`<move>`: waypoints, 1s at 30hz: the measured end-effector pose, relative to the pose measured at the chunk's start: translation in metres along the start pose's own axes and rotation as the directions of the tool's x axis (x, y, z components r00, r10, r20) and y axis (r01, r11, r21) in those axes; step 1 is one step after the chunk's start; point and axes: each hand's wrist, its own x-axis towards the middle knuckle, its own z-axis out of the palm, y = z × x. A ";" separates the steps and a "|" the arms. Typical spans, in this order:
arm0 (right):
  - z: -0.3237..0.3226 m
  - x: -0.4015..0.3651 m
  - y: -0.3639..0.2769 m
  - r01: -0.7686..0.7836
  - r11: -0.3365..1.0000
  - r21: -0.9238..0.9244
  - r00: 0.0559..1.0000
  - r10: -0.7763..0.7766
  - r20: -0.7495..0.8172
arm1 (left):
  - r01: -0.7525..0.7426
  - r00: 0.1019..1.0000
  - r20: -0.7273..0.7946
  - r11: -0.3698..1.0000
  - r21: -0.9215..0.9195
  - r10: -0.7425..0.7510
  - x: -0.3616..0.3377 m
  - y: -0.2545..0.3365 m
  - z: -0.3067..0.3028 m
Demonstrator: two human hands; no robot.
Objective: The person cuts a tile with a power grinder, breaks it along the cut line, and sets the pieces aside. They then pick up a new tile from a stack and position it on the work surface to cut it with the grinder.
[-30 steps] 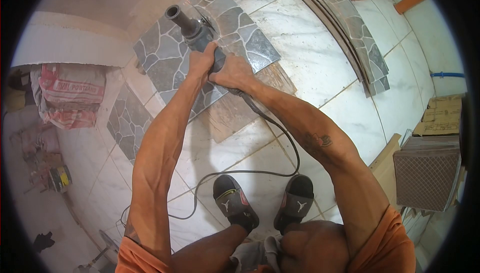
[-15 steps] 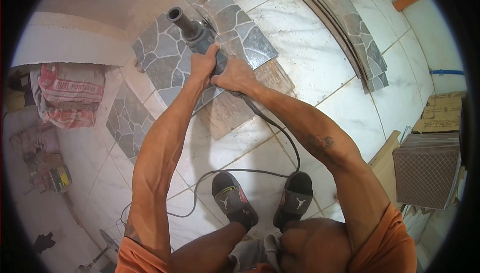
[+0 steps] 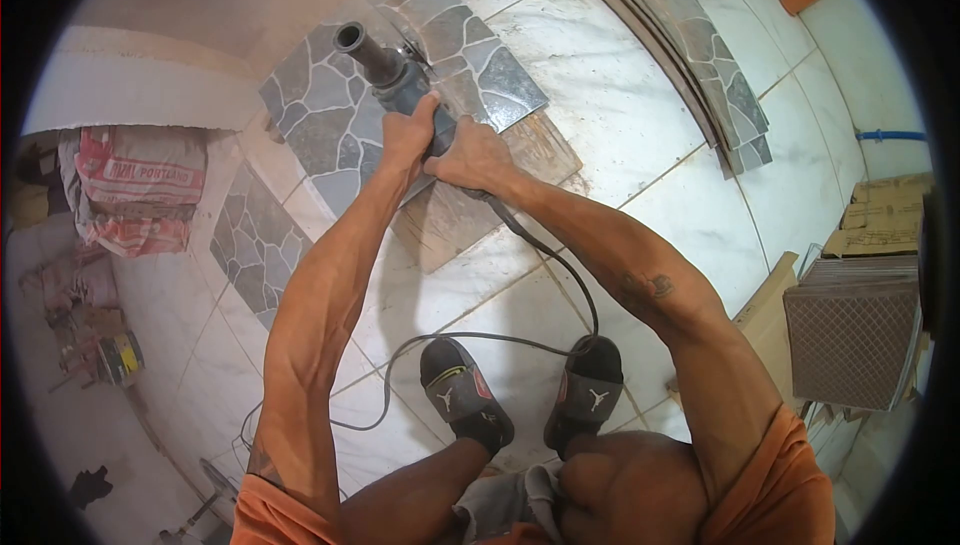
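Observation:
My left hand (image 3: 410, 133) is wrapped round the left side of a dark angle grinder (image 3: 408, 90). On the other side of its body, toward the cord end, my right hand (image 3: 474, 157) is closed too. The grinder's side handle points up, and its disc, partly hidden, meets a grey stone-patterned tile (image 3: 325, 125). Under that tile lies a worn brown board (image 3: 548, 153). A black cord (image 3: 520, 229) runs from the tool past my right hand and loops over the floor. Haze hangs beyond the tile.
Stacked patterned tile strips (image 3: 700, 55) lie at the upper right. A cut tile piece (image 3: 258, 240) is on the left, near cement bags (image 3: 140, 180). Boxed tiles (image 3: 855, 330) stand at the right. The cord crosses near my sandals (image 3: 590, 390).
The whole view has shifted very slightly. Both hands keep their hold on the grinder, whose place on the tile looks nearly the same.

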 end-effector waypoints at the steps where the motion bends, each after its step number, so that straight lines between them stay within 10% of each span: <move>1: 0.000 0.000 -0.001 -0.004 1.000 -0.005 1.000 0.004 0.002 | -0.010 1.000 -0.001 1.000 -0.015 0.010 0.001 -0.001 0.001; 30: 0.004 -0.018 0.010 -0.026 1.000 0.014 0.999 0.026 0.023 | -0.024 0.997 0.074 0.999 0.038 0.021 -0.004 -0.026 -0.001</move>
